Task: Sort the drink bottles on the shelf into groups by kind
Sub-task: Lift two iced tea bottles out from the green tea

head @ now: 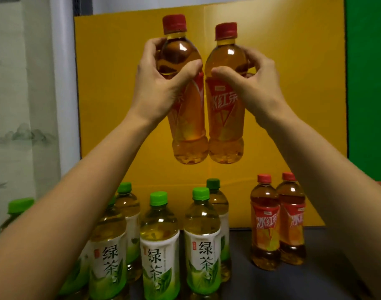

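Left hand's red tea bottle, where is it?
Head view, upper centre: the left hand holds the red tea bottle aloft before the yellow board, beside the second bottle in the right hand.

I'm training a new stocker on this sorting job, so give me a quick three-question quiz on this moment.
1. True or false: the left hand holds nothing.
2. The green-capped bottles stand on which side of the standing red-capped pair? A) the person's left B) the person's right
3. Fill in: the raised bottle in the right hand has a ___ cap.
Key: 1 false, it grips another raised bottle; 2 A; 3 red.
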The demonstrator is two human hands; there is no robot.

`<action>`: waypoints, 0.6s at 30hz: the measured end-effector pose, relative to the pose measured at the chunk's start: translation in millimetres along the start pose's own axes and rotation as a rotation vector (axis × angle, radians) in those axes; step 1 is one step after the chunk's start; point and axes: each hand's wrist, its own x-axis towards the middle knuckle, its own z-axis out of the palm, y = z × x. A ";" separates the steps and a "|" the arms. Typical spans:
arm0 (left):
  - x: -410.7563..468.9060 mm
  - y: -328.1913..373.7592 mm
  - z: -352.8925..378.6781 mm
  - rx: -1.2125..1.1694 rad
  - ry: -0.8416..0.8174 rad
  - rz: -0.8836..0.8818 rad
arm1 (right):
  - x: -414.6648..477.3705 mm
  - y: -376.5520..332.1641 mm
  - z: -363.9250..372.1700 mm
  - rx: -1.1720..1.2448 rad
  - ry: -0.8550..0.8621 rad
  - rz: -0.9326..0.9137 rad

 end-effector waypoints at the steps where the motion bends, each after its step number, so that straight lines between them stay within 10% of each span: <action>1: -2.3 5.1 8.2 -0.011 0.004 0.006 | -1.1 -3.6 -11.2 -0.014 0.010 -0.001; 18: -161.7 29.5 139.2 -0.186 -0.062 -0.420 | -150.4 67.7 -145.0 -0.116 -0.048 0.381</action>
